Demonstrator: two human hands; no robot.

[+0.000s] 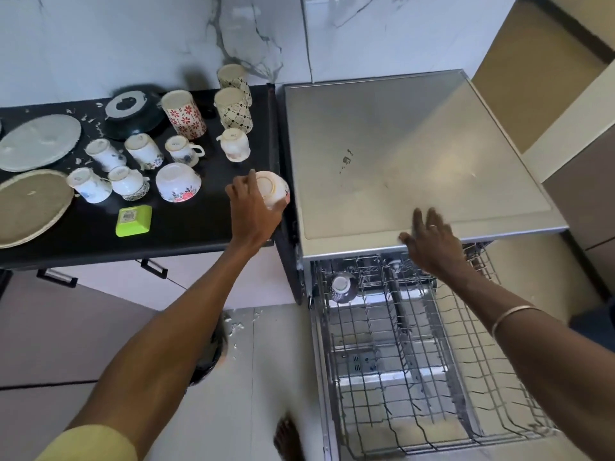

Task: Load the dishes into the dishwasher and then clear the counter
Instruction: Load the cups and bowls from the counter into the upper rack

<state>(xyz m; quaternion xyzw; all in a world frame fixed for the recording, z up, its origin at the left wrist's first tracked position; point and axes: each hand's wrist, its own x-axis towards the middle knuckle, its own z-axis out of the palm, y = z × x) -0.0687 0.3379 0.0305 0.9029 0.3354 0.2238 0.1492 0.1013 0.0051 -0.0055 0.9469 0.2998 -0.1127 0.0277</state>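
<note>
Cups (141, 151) crowd the counter (186, 224) beside the left hand (254, 207), fingers clamped on a bowl (271, 189); right hand (432, 241) fingers apart.

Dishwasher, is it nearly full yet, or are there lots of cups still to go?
Not nearly. Only one cup sits in the pulled-out rack. The left hand grips a bowl at the counter edge, while the right hand rests on the dishwasher top. Many upside-down cups, mugs, plates and a green dish still wait.
</note>
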